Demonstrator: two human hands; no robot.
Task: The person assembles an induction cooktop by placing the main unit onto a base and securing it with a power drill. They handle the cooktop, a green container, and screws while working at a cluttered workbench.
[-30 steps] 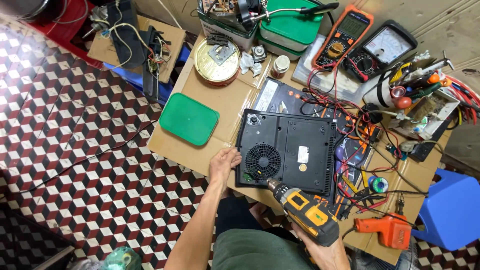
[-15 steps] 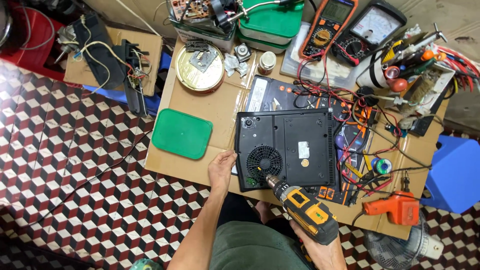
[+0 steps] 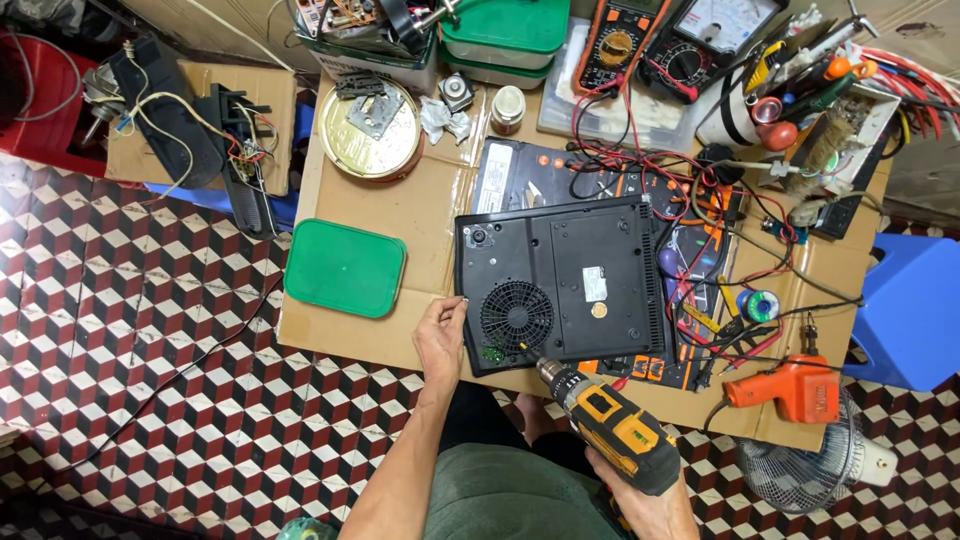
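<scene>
- My right hand has its grip closed around the handle of a yellow and black cordless drill, which points up and to the left from that grip.
- The drill's bit meets the near edge of a black appliance that lies bottom-up on the worktop, just ahead of my right grip.
- My left hand lies flat and open, holding nothing; its fingers rest against the appliance's left near corner, steadying it.
- A round fan grille sits in the appliance's underside, just to the right of my left grip and just beyond the drill's tip.
- A green rectangular lid lies on the worktop to the left of my left grip, apart from it.
- A round gold tin with metal pieces on it stands far ahead of my left grip.
- An orange power tool lies to the right of my right grip, near the worktop's edge.
- Two multimeters sit far ahead of my right grip, with red and black leads trailing towards the appliance.
- A blue stool stands off the worktop, well to the right of my right grip.
</scene>
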